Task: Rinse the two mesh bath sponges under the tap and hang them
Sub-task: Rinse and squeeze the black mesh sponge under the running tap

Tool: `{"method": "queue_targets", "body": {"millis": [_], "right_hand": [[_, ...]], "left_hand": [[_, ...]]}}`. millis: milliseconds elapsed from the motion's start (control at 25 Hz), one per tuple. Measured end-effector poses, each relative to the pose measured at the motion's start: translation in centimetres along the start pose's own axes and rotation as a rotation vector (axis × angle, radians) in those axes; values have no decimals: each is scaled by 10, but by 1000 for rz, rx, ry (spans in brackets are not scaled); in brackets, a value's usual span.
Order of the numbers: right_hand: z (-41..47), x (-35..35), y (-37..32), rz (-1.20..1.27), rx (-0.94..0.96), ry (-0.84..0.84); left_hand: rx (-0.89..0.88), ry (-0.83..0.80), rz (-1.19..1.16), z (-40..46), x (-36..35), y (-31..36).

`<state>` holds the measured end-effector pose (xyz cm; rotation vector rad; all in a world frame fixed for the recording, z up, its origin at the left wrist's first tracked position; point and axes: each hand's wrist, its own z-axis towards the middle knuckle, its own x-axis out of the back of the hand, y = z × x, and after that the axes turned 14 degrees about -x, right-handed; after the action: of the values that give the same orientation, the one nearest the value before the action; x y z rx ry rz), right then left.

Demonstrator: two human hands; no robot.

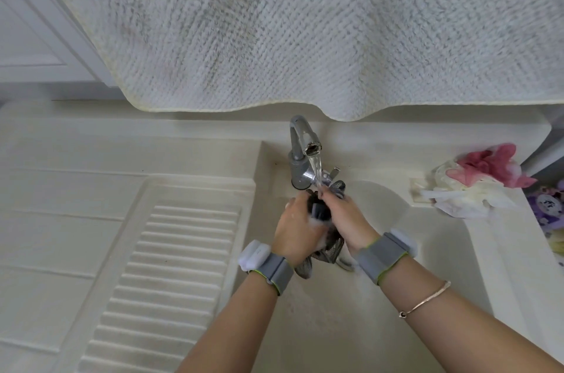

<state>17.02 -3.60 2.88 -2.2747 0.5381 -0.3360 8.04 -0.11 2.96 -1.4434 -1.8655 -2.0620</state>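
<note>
Nearest me: two bare forearms over the basin, each w/ a grey wrist strap, plus a thin bangle on the right arm. Left hand and right hand are pressed together, fingers curled round a dark grey mesh sponge squeezed between them; a bit of foam shows on it and its tail hangs below the wrists. Water stream from the grey tap lands right on the sponge at the fingertips.

Left of the basin, a ribbed washboard slope built into the cream counter.

Further back on the right rim, well apart from the hands, the second sponge, pink & white mesh, lies in a loose heap on the ledge. Something purple just beyond it at the edge, too cut off to tell.

Above and behind it all, a big pale textured towel hangs down, its hem just over the tap.
</note>
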Motion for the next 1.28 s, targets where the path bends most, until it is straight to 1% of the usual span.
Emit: {"method": "queue_targets", "body": {"millis": [80, 160, 200, 280, 320, 440, 520, 640, 720, 800, 880, 920, 960, 1000, 1040, 1120, 1200, 1280], "right_hand": [[-1, -2, 5, -117, 105, -67], [-3, -5, 9, -256, 212, -31], [-4, -4, 9, -288, 237, 1], [-2, -5, 6, -309, 228, 58], [-2, -4, 3, -335, 203, 88], [-1, -4, -7, -355, 160, 160], [5, -2, -9, -220, 124, 198], [16, 6, -5, 64, -35, 188], [20, 9, -1, 199, -149, 165], [16, 8, -1, 353, -291, 95], [5, 5, -4, 494, -402, -46], [1, 5, -2, 505, -416, -99], [-2, 7, -1, 470, -394, -118], [-1, 9, 0, 367, -353, -111], [-2, 8, 0, 262, -311, -87], [2, 5, 5, 179, -234, 1], [4, 3, 9, 251, -113, 82], [-1, -3, 9, 319, 72, 55]], "left_hand": [[8, -4, -16, 1, 1, -5], [-41, -49, 12, -2, -1, -5], [-76, -81, 68, -3, -3, -5], [-151, -102, 202, -4, -6, -5], [-184, -76, 204, -5, -7, -3], [-171, 28, 78, -9, -7, 3], [-173, 65, -51, -9, -2, 1], [-185, -18, -243, -7, 12, -19], [-179, -109, -278, -11, 14, -30], [-206, -157, -203, -18, 8, -27], [-220, -137, -210, -20, 3, -18], [-236, -118, -214, -19, 3, -15], [-250, -106, -197, -15, 3, -14], [-264, -98, -160, -12, 2, -15], [-256, -87, -143, -10, 3, -17], [-205, -50, -185, -6, 3, -22], [-121, -29, -247, -2, 2, -21], [-62, -29, -260, 2, 3, -13]]}}
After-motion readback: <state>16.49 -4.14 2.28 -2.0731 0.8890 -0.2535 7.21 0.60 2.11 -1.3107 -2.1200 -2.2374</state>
